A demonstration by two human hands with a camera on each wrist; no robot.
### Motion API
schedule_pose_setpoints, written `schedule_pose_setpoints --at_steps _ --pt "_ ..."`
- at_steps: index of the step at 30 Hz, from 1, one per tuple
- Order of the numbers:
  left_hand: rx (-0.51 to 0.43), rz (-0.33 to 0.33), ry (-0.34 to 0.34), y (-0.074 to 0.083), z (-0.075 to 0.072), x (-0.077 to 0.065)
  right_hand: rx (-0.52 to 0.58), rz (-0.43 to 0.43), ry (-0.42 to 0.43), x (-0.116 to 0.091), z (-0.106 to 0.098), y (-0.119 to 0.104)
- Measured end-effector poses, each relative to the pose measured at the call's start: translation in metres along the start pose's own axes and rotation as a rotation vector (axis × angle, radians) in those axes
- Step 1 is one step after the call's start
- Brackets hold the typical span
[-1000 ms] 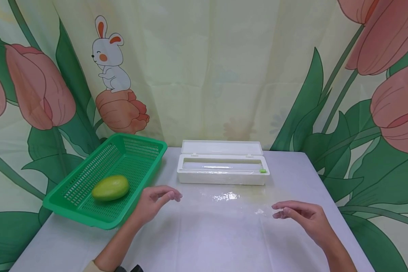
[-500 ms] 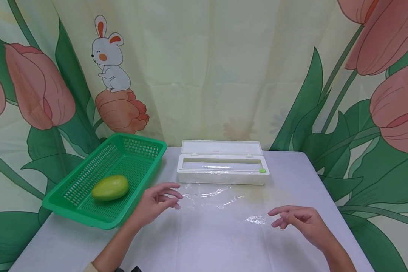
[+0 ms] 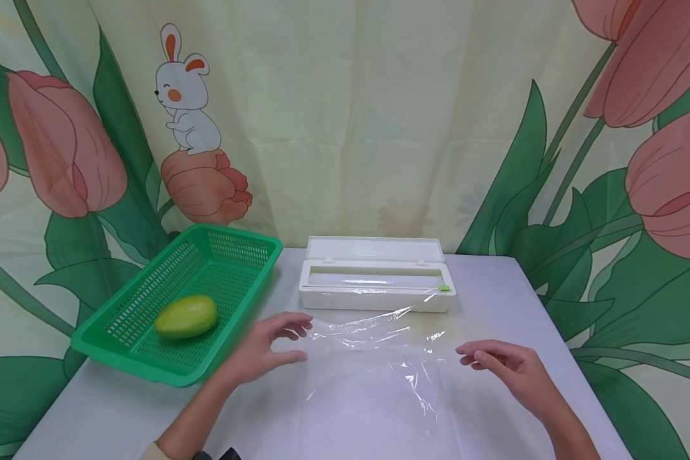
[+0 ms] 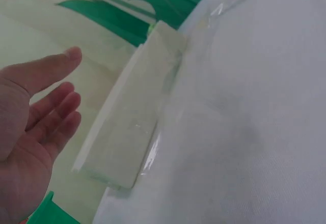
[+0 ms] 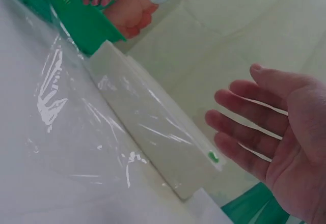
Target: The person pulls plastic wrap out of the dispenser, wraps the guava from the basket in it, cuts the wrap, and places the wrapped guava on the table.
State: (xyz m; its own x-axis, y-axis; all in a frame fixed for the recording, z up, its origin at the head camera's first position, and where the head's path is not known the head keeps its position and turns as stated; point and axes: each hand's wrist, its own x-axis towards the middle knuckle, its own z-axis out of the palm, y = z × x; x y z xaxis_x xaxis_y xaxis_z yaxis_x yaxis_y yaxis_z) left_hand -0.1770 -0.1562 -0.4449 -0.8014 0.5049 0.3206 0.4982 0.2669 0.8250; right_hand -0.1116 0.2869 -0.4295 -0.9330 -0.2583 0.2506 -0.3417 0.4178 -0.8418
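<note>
A sheet of clear cling film point(image 3: 374, 370) runs from the front of a white cling film box point(image 3: 374, 301) over the table, wrinkled and shiny. The box's lid stands raised, and a white roll point(image 3: 374, 280) shows inside. At the film's left edge is my left hand point(image 3: 267, 348), its thumb spread from the fingers; whether it touches the film I cannot tell. My right hand point(image 3: 508, 367) hovers right of the film. In the right wrist view, its fingers point(image 5: 249, 117) are loosely extended with nothing between them.
On the left a green plastic basket point(image 3: 247, 300) holds a yellow-green oval fruit point(image 3: 186, 317), which looks like a melon or papaya. A small green slider point(image 3: 444, 288) sits at the box's right end. Behind the table point(image 3: 483, 275) hangs a printed curtain point(image 3: 397, 128).
The film has spread further toward the front of the table, and its wrinkles have shifted. My left thumb has moved away from the fingers. Box, basket and fruit stay put.
</note>
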Motion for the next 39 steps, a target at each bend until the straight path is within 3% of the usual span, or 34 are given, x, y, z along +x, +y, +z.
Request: schedule_pose_setpoints --at_steps 4,15,28,32,39 --pt "0.019 0.003 -0.005 -0.002 -0.001 0.004 -0.033 0.01 0.012 0.003 0.003 0.006" --pt "0.115 -0.08 -0.044 -0.004 0.0 0.017 -0.215 0.068 0.06 0.018 0.02 0.008" --pt "0.115 -0.107 -0.102 -0.02 0.004 0.027 -0.239 0.142 0.025 0.036 0.041 0.021" --pt "0.109 -0.116 -0.113 -0.026 0.005 0.028 -0.229 0.138 0.015 0.04 0.047 0.026" --pt "0.131 -0.129 -0.146 -0.035 0.008 0.028 -0.251 0.055 0.017 0.04 0.057 0.035"
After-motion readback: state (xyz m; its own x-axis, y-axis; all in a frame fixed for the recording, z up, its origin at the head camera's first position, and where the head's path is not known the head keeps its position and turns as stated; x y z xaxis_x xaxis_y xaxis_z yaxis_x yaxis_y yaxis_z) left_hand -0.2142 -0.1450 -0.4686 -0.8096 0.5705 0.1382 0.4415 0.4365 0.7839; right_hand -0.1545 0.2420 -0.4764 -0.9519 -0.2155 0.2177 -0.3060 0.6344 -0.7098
